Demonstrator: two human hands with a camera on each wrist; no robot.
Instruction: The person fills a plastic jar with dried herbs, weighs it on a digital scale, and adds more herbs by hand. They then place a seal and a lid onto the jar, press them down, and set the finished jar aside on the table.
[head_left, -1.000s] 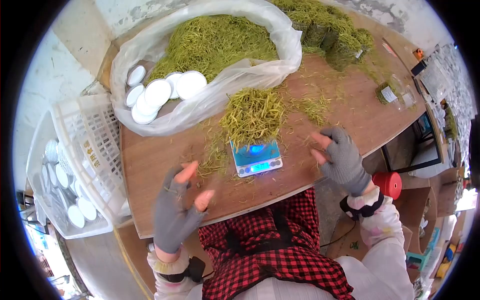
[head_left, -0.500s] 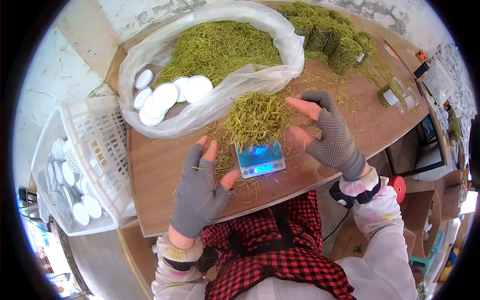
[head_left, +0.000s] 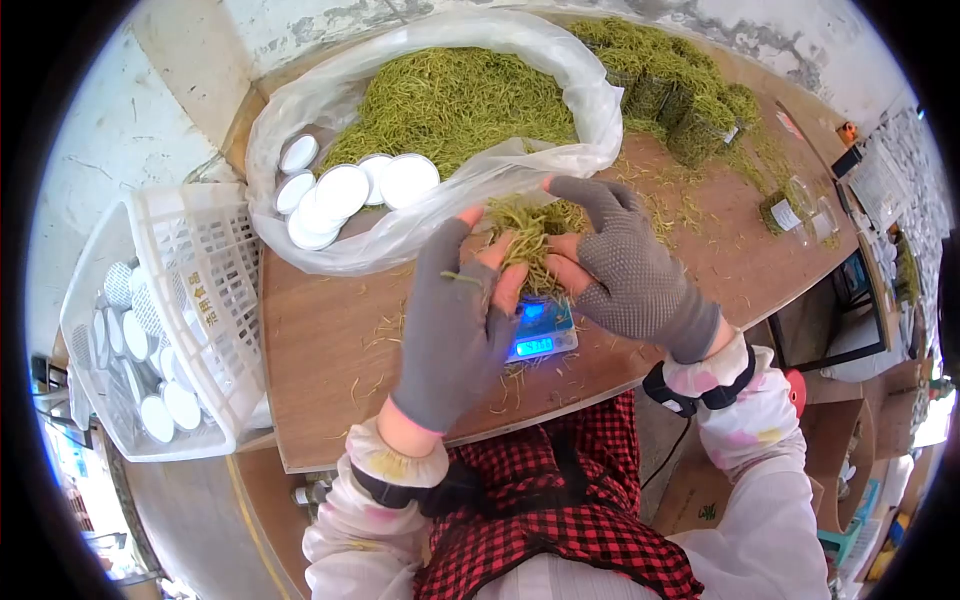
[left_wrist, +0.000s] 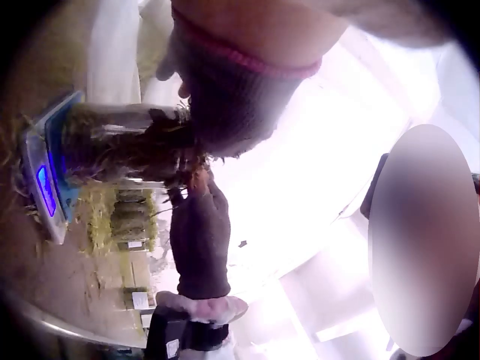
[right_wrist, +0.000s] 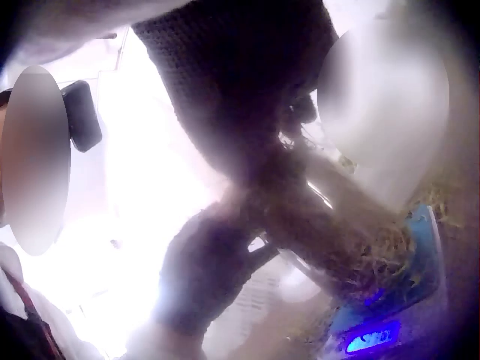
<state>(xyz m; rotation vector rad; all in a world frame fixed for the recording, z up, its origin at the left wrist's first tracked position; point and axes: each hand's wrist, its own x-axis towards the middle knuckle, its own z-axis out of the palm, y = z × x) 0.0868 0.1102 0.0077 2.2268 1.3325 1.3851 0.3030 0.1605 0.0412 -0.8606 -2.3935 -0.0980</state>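
Note:
A clear jar [left_wrist: 124, 146] packed with dried green strands stands upright on a small digital scale [head_left: 553, 322] with a lit blue display. A tuft of loose green strands [head_left: 528, 222] heaps over its mouth. Both hands wear grey fingerless gloves. The left hand [head_left: 455, 310] closes in from the left, thumb and fingertips gathering the tuft at the jar's top. From the right, the right hand [head_left: 630, 265] grips the same tuft between thumb and fingers, its index finger reaching over the far side. The hands hide most of the jar in the head view.
Behind lies a plastic bag [head_left: 335, 245] with a big green pile [head_left: 460, 105] and several white lids [head_left: 342, 192]. Filled jars [head_left: 690, 125] stand at back right, and a partly filled jar [head_left: 783, 212] is farther right. A white basket [head_left: 215, 330] of lids is left.
Both hands have moved inward from either side of the scale and now hold the heaped strands at the jar's top. The heap looks smaller and squeezed together.

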